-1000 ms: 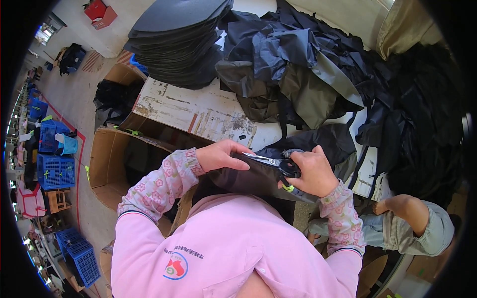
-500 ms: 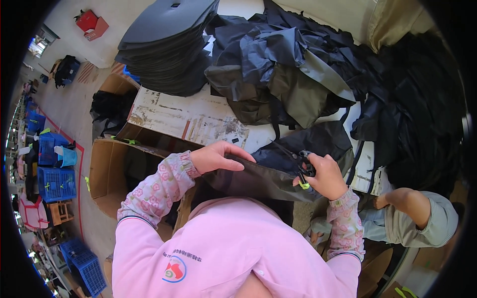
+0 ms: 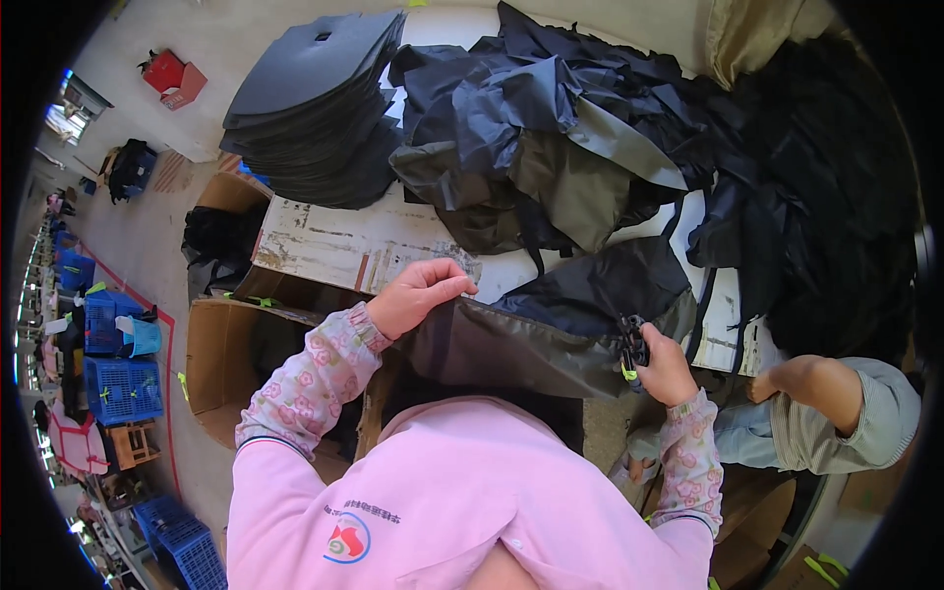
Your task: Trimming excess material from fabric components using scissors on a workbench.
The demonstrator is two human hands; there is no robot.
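Note:
A dark grey-olive fabric piece point(image 3: 521, 349) hangs over the near edge of the table, its blue-black part spread behind it. My left hand point(image 3: 418, 297) is closed at the left end of its upper edge, with thumb and forefinger pinching the cloth. My right hand point(image 3: 669, 366) grips black scissors point(image 3: 631, 341) with a yellow-green tie on them, close to the right end of the same piece. The blades are hard to make out against the dark cloth.
A heap of dark fabric point(image 3: 541, 128) covers the table's back, beside a stack of grey sheets point(image 3: 310, 98). The worn white tabletop point(image 3: 315, 236) shows at left. Below stands an open cardboard box point(image 3: 221, 349). Another person's arm point(image 3: 821, 393) is at right. Blue crates point(image 3: 128, 388) line the far-left floor.
My left fingers, apart before, have closed on the fabric's edge. My right hand has moved right with the scissors, whose blades have swung away from the cloth's middle. The whole view has shifted slightly.

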